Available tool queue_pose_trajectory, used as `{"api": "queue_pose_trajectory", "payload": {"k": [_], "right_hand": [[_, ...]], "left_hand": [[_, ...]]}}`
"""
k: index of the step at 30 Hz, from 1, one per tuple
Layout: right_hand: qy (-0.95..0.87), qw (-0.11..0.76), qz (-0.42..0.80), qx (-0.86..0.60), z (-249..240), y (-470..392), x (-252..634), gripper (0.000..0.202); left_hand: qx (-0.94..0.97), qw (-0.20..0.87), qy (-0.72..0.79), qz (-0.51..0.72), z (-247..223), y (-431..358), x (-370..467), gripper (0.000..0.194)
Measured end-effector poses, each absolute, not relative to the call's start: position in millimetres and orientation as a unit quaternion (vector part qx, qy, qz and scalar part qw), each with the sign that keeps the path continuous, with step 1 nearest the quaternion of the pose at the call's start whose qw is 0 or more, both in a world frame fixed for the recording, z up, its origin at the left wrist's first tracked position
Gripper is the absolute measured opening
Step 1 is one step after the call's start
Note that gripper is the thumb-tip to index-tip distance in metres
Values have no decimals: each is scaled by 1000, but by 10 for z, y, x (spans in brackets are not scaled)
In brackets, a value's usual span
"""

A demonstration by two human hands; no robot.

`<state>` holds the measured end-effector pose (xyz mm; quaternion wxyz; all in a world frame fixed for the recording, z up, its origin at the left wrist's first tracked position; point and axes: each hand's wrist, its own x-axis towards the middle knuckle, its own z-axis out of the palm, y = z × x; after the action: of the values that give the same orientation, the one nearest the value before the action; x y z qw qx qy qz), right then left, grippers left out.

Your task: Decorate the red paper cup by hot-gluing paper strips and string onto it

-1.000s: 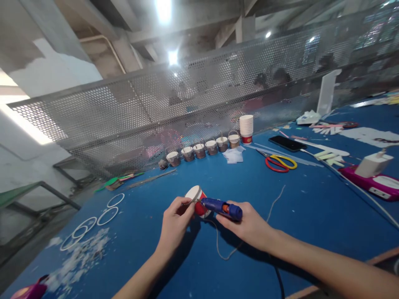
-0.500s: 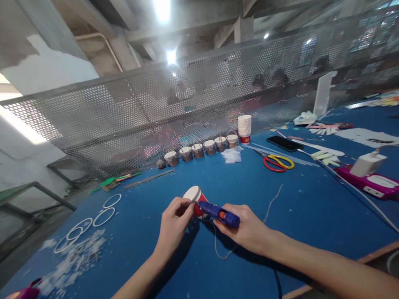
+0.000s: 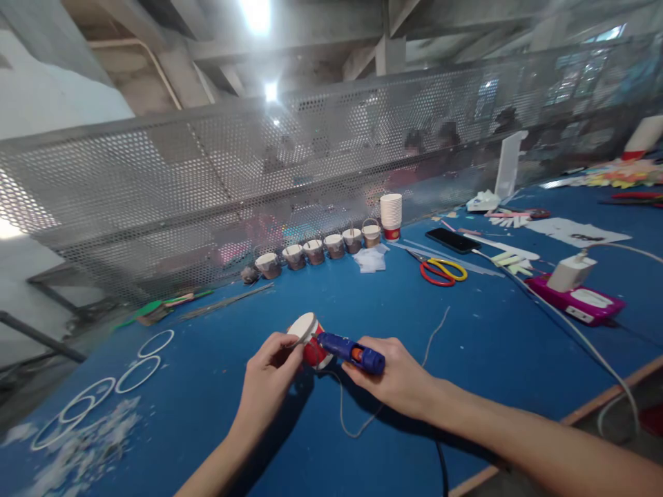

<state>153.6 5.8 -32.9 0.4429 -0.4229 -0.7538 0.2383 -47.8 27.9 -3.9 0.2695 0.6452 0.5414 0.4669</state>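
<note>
From my head: paper cup (image 3: 313, 354) and blue glue gun (image 3: 348, 351) meet between my hands over the blue table (image 3: 383, 297)

My left hand (image 3: 270, 371) pinches the tilted cup near its white rim, while my right hand (image 3: 392, 373) is wrapped round the glue gun, its nozzle at the red side, touching or not I cannot tell; a thin cord (image 3: 342, 413) curls on the table beside them, and beyond stands a row of small buckets (image 3: 313, 253)

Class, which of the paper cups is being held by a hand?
The red-and-white cup in the left hand, with the glue gun pointed at it. The row of wrapped cups and the stack of cups stand farther back, untouched.
</note>
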Motion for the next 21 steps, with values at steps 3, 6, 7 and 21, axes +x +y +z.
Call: {"api": "queue_pose_trajectory", "payload": {"k": [3,6,7,21], "right_hand": [[-754,440,243,-424,-327,59,1539,23],[-755,443,245,-417,-338,60,1538,22],[-754,444,245,-417,-339,61,1540,23],[-719,473,288,-420,-318,60,1568,28]], "left_hand": [[649,272,539,462,-31,283,-481,19],[652,282,536,455,-23,277,-490,19],[652,286,536,453,-23,275,-495,19],[638,328,532,450,-35,272,-513,19]]}}
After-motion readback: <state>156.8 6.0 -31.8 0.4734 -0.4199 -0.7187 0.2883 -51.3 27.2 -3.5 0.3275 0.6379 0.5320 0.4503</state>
